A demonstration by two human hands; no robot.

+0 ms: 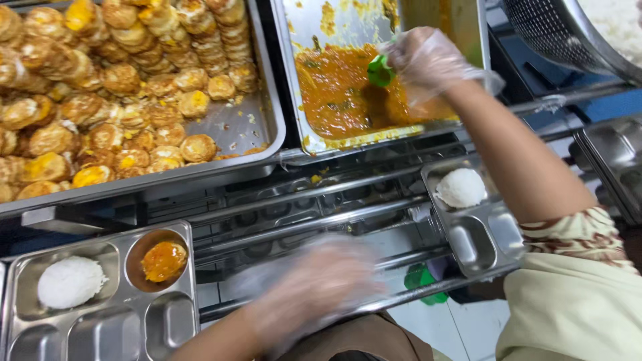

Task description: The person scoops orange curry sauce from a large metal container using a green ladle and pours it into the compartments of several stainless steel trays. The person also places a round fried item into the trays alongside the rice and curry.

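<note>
Far left you've got a big rectangular steel pan (257,124) piled with golden-brown fried eggs (100,87), stacked thick on the left and thinning out to bare metal at the right end. Below it sits a compartmented steel meal tray (100,334): a white mound of rice (70,282) in the left pocket, an orange curried egg (164,261) in the round pocket just beside it, and the lower pockets bare.

Your left hand (314,291), in a clear plastic glove, is low in the middle over the steel rails (301,224), just right of that tray. It's smeared with motion blur, so I can't tell if the fingers are spread or curled, or whether it has anything.

Up top, the second rectangular steel pan (304,40) holds orange curry sauce (338,93) pooled at its near end, with the far end scraped down to streaky metal. Your right hand (421,60), also gloved, is closed around the green-handled ladle (380,70). Only a stub of green handle shows out of the fist; the ladle runs from your hand down and left into the sauce, and the bowl end is hidden in the curry.

Under your right forearm a second compartmented steel tray (485,234) carries one rice mound (461,187) in its top pocket. Far right top, a mesh steel strainer (548,30) with white rice (618,20) behind it.
</note>
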